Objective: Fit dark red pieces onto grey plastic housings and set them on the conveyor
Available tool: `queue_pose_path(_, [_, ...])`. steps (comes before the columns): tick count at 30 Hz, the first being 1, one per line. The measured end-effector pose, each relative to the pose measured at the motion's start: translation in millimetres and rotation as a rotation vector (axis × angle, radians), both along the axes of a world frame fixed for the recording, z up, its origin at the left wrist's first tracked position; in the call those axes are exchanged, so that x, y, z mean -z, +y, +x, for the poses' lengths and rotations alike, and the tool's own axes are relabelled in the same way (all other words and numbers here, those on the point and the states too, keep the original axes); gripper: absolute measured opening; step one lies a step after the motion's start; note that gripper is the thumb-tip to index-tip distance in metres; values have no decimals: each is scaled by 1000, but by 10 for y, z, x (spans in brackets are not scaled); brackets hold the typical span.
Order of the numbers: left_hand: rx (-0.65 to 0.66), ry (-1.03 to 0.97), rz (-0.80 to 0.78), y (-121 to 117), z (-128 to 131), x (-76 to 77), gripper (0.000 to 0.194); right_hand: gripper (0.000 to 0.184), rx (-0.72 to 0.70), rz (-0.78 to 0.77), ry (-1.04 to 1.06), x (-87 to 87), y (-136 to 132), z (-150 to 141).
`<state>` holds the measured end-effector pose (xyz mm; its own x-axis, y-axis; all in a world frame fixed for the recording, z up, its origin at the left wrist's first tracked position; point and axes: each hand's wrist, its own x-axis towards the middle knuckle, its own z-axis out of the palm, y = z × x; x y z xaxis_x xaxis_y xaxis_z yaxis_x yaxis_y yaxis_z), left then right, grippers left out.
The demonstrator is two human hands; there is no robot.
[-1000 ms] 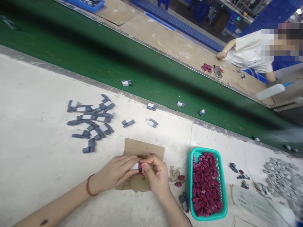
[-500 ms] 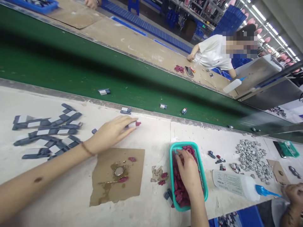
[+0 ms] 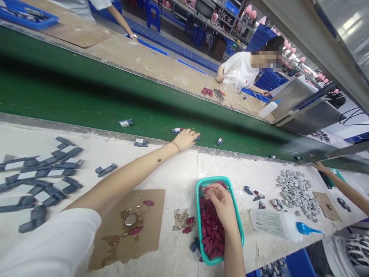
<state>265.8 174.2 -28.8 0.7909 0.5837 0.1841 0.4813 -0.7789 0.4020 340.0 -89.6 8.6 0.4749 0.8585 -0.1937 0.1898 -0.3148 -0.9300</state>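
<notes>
My left hand (image 3: 186, 139) is stretched far out to the edge of the green conveyor belt (image 3: 86, 100). Its fingers lie flat and open, and a small grey piece (image 3: 197, 137) sits at the fingertips. My right hand (image 3: 221, 201) is down in the teal basket (image 3: 230, 192) full of maroon plastic pieces (image 3: 211, 234). Its fingers are curled into the pieces, and what they pinch is hidden. A brown cardboard sheet (image 3: 152, 234) with a glue puddle and a small metal ring (image 3: 130, 220) lies between my arms.
A heap of grey and white clips (image 3: 43, 173) lies at the left. More small pieces ride the belt (image 3: 126, 123). A glue bottle (image 3: 284, 225) and a pile of silver metal parts (image 3: 296, 188) are at the right. A co-worker (image 3: 240, 71) sits across the belt, and another person's arm (image 3: 343, 188) reaches in at the far right.
My hands came apart from the small piece over the cardboard. My left hand carried it out to the belt edge, and my right hand went into the teal basket. The camera tilted up.
</notes>
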Motion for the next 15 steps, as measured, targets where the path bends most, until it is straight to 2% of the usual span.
queue_pose_path(2, [6,-26,-46,-39,120,-6,29,23,53,66,192,-59,-24,1])
queue_pose_path(4, [-4,-67,-105,-81,173,-29,30,29,105,104,285,-112,-43,-33])
queue_pose_path(8, [-23,-184,-281,-206,53,-101,21,25,132,153,355,-181,-45,-200])
queue_pose_path(10, [-32,-249,-407,-302,-128,-138,16,25,115,173,362,-210,-25,-325])
queue_pose_path(15, [-23,-333,-801,-636,-907,-255,40,36,-1,149,355,-268,60,-702])
